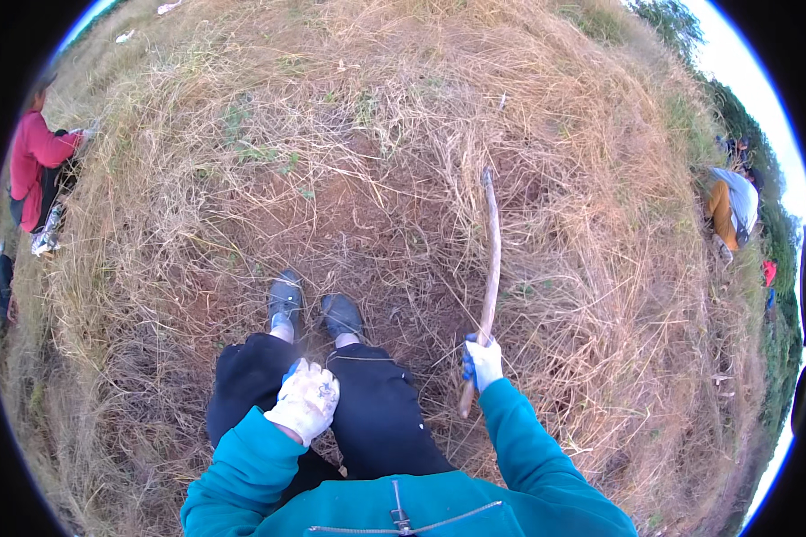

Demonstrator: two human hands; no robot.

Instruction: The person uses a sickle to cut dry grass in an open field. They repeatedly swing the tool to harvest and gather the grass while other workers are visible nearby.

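My right hand [482, 361], in a white glove with a blue palm, grips a slightly curved wooden handle [493, 262] near its lower end. The handle's butt sticks out below my fist. Its far, greyer end reaches into dry grass, where I cannot make out any tool head. My left hand [307, 397], in a soiled white glove of the same sort, is held between my knees with its fingers curled in. Its palm side is hidden, and nothing shows sticking out of it. Dark trousers [379, 413] and grey-blue shoes [285, 299] are below me.
Dry, flattened grass [598, 268] surrounds a patch of reddish bare soil [349, 208]. A person in a red top [37, 158] is at the far left. Another person, bent over in a light top [739, 201], is at the right, before green bushes [752, 121].
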